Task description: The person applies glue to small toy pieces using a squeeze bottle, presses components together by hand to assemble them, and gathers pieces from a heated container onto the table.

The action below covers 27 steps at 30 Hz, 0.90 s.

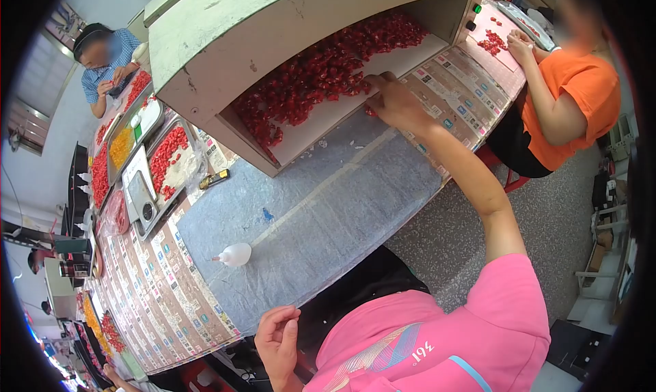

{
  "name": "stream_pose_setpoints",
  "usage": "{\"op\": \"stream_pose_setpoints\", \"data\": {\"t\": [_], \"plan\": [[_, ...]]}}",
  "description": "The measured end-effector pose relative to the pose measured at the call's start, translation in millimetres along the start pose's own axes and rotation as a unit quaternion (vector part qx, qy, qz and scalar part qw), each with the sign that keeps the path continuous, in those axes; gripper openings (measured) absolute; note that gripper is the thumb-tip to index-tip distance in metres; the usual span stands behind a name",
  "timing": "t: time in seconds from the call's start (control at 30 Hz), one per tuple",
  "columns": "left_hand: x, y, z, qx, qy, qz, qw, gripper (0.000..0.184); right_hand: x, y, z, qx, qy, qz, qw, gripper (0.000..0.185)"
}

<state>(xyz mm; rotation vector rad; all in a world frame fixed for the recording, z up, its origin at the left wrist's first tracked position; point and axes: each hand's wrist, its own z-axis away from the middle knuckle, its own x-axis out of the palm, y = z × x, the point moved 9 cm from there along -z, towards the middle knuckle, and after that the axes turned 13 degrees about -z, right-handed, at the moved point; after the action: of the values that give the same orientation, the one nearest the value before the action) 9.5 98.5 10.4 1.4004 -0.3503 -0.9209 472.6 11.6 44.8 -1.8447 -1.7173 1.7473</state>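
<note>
My right hand [395, 104] reaches to the front edge of a large pale box [205, 85]. Its fingers bend downward, closed on a small shiny red piece [370, 110] at the fingertips, partly covered by them. Inside the box lies a broad heap of similar glossy red pieces [321, 74], too small to name. Close to my body, at the near table edge, my left hand [279, 341] is raised with loosely curled fingers, the thumb apart and nothing visible in it. A white squeeze bottle [236, 255] lies on the blue-grey mat [321, 194] between my left hand and the box.
Metal trays at the left hold red pieces [167, 160] and yellow pieces [121, 146]; a phone [141, 197] lies beside them. A black-and-yellow tube [214, 179] sits near the box corner. Co-workers sit at the right in an orange shirt [574, 105] and at the far left.
</note>
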Motion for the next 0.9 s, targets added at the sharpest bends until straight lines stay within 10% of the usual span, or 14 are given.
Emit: {"op": "stream_pose_setpoints", "data": {"t": [0.4, 0.57, 0.9], "plan": [[13.5, 5.4, -6.9, 0.017, -0.026, -0.003, 1.000, 0.020, 20.0, -10.5, 8.6, -0.004, -0.085, -0.136, 0.987, 0.021], [6.5, 7.3, -7.8, 0.030, -0.014, -0.013, 0.999, 0.020, 36.3, -20.0, -23.5, -0.154, 0.060, 0.055, 0.985, 0.045], [-14.7, 1.6, -7.1, 0.024, 0.038, -0.021, 0.999, 0.017, 78.8, 0.5, -78.9, -0.071, -0.069, 0.112, 0.989, 0.071]]}}
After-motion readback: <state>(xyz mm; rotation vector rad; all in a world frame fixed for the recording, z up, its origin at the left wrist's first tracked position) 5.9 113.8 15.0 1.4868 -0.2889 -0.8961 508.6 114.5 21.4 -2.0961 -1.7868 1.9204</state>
